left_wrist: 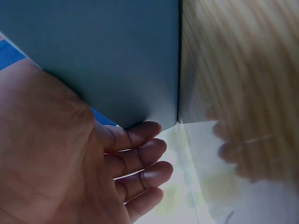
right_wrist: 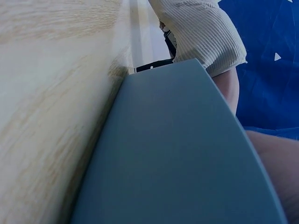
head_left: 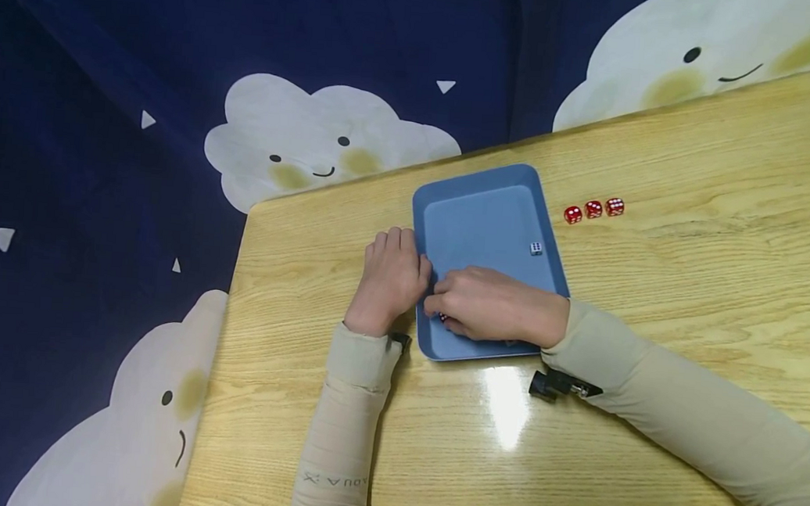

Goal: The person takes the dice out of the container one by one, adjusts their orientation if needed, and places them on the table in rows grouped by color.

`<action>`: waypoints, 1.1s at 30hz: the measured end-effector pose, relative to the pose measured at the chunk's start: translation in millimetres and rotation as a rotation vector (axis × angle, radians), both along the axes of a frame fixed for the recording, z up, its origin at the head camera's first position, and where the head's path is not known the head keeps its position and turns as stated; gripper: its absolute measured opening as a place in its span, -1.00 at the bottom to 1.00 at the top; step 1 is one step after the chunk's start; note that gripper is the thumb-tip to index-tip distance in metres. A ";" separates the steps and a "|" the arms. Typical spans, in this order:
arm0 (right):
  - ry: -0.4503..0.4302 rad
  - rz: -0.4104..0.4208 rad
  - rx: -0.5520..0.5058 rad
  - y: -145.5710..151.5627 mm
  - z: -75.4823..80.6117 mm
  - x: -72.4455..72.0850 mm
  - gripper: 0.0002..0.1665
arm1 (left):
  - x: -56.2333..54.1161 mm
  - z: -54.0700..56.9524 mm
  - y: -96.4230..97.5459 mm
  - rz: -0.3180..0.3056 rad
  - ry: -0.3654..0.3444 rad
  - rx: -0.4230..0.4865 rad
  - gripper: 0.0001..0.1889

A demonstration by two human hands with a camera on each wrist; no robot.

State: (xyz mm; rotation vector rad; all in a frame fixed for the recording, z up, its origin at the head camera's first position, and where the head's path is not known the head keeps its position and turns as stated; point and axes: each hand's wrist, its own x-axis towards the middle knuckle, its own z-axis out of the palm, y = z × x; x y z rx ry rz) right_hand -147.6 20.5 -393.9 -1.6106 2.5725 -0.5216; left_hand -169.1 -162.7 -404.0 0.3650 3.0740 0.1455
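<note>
- In the blue tray, a partly hidden die is seen at the tips of the right hand, close to the tray's near left corner; its colour cannot be told.
- The right fingers are bent, and the die is enclosed between forefinger and thumb as if pinched; whether it is lifted off the tray floor cannot be told, as the tips are masked by the tray wall in the right wrist view.
- The tray's left edge is gripped by the left hand: the thumb is laid over the rim, the other fingers are lightly bent outside the wall, side by side with narrow gaps.
- The long axis of the tray is set between the table's far edge and the person, slightly askew; by the die, being a cube, no long axis is offered.
- A white die is placed beside the tray's right edge, well apart from the right fingertips, toward the far right corner; it is reached more nearly by the right hand than by the left.
- Under the right wrist, near the tray's near edge, a small pale thing is mostly covered.
- Outside the tray's right edge, three red dice are lined up on the table, near its far edge.
</note>
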 end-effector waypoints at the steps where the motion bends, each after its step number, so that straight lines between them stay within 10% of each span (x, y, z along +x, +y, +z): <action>1: -0.001 -0.001 0.001 -0.1 -0.2 -0.3 -0.89 | 0.0 -0.1 -0.1 -0.001 0.002 -0.002 -0.69; 33: 0.038 0.016 -0.035 -0.2 3.3 1.8 -0.88 | 1.0 -0.1 -1.1 -0.011 0.008 0.016 -0.72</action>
